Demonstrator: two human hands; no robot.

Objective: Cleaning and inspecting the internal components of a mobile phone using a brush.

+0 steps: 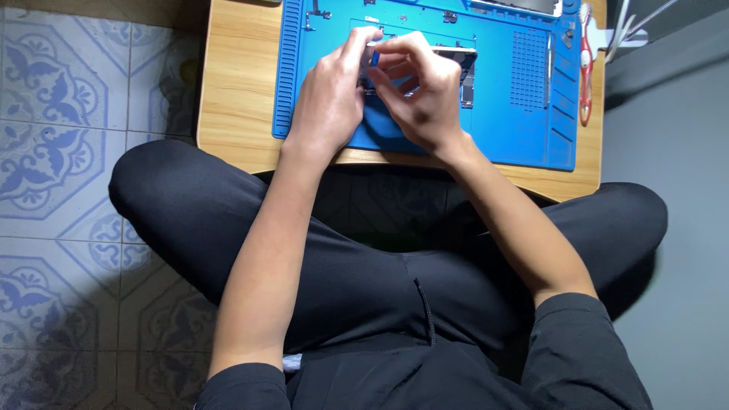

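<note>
An opened phone (465, 72) lies on a blue work mat (524, 129) on a small wooden table (235, 114). My left hand (328, 99) rests on the phone's left end, its index finger stretched to the top corner. My right hand (425, 95) is curled over the phone's middle, fingers pinched together on a small part or tool, with a bit of blue showing between the two hands; what it is cannot be made out. Most of the phone is hidden under both hands.
Small screws and metal parts (319, 14) lie along the mat's far edge. A red-handled tool (585, 68) lies at the table's right side. My crossed legs in black trousers (364, 266) sit below the table on patterned floor tiles (53, 114). A grey wall (676, 190) is at right.
</note>
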